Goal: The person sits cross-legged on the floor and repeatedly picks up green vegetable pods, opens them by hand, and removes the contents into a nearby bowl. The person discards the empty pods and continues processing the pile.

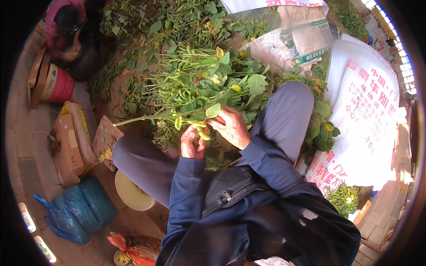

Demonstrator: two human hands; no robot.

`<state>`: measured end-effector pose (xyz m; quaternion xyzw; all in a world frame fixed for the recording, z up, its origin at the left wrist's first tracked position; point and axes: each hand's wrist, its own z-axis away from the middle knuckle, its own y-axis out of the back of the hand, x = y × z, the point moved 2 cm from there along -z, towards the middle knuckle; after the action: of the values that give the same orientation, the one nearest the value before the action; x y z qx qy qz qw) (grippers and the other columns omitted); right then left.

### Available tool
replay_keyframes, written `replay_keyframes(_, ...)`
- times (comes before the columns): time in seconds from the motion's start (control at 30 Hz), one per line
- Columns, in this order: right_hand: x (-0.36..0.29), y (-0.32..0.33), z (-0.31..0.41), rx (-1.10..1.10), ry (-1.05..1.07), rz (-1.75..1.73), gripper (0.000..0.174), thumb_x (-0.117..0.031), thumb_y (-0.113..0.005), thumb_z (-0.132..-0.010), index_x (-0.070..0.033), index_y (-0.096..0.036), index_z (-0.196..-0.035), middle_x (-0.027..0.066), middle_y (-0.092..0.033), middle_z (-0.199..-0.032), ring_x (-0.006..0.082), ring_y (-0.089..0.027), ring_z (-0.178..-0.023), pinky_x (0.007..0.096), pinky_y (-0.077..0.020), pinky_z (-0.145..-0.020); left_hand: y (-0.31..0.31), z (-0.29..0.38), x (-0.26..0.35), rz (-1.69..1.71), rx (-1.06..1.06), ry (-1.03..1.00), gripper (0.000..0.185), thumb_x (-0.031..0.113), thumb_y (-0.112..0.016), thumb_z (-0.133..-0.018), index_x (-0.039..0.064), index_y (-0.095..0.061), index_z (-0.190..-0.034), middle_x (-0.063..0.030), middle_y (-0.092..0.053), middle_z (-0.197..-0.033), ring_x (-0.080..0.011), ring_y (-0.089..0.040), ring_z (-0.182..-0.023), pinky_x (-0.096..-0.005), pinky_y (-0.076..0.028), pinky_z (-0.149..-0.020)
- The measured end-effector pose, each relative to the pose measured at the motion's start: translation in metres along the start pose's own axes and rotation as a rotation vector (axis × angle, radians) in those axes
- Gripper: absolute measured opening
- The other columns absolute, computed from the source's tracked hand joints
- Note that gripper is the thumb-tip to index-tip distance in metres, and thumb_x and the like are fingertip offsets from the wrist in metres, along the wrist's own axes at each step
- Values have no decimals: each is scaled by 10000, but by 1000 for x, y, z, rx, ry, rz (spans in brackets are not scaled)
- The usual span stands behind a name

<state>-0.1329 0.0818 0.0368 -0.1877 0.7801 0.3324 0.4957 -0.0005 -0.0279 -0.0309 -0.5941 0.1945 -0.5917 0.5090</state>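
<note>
A cut soybean stalk (146,117) lies crosswise in front of me, its bare pale end pointing left. My right hand (232,127) pinches its leafy right part, close to a broad green leaf (213,110). Just left of it, my left hand (193,141) has its fingers closed around green pods (203,133) at the stalk; whether these are still attached is hidden by the fingers. Another plump pod (178,123) hangs from the stem above that hand. Beyond both hands spreads a heap of podded soybean plants (186,76) with green and some yellow leaves.
My bent knees flank the heap. A cream bucket (129,196) stands beside my left leg, near a blue plastic bag (83,206) and cardboard box (68,149). White printed sheeting (362,133) covers the right side. Another person (66,26) bends over at upper left.
</note>
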Motion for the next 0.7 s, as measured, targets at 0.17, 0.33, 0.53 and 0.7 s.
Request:
replay_keyframes(0.17,-10,0,-1,8,10,25,209,21,-749,-902,-4,-647,-1083,27,-594,-818,85,-500,-685,255,-453,-629,-13,0,0,-109,178,-81,334,82,-550,-900,-56,-645,-1190,-115,-670,-953,-70,-424,-535,-188,-300,-444)
replay_keyframes(0.33,-14,0,7,-138,-225,-61,165,-35,-748,-932,-4,-613,-1021,59,-617,-807,113,-542,-685,284,-462,-617,-24,1,3,-274,278,-127,101,111,-669,-994,17,-696,-1018,-40,-657,-840,-39,-388,-558,-186,-260,-488)
replay_keyframes(0.53,-4,-4,13,-196,-251,-181,152,-116,-699,-994,-8,-604,-1043,49,-606,-807,94,-519,-701,276,-458,-640,-21,-5,6,-252,282,-112,105,144,-670,-1006,41,-693,-995,-3,-609,-788,-37,-355,-534,-203,-259,-488)
replay_keyframes(0.7,-8,4,23,-298,-341,-235,285,-284,-558,-1088,-21,-615,-1183,10,-626,-927,74,-501,-748,246,-454,-681,-22,-4,11,-198,267,-96,127,161,-678,-1003,36,-688,-989,4,-598,-786,-35,-331,-528,-211,-251,-487)
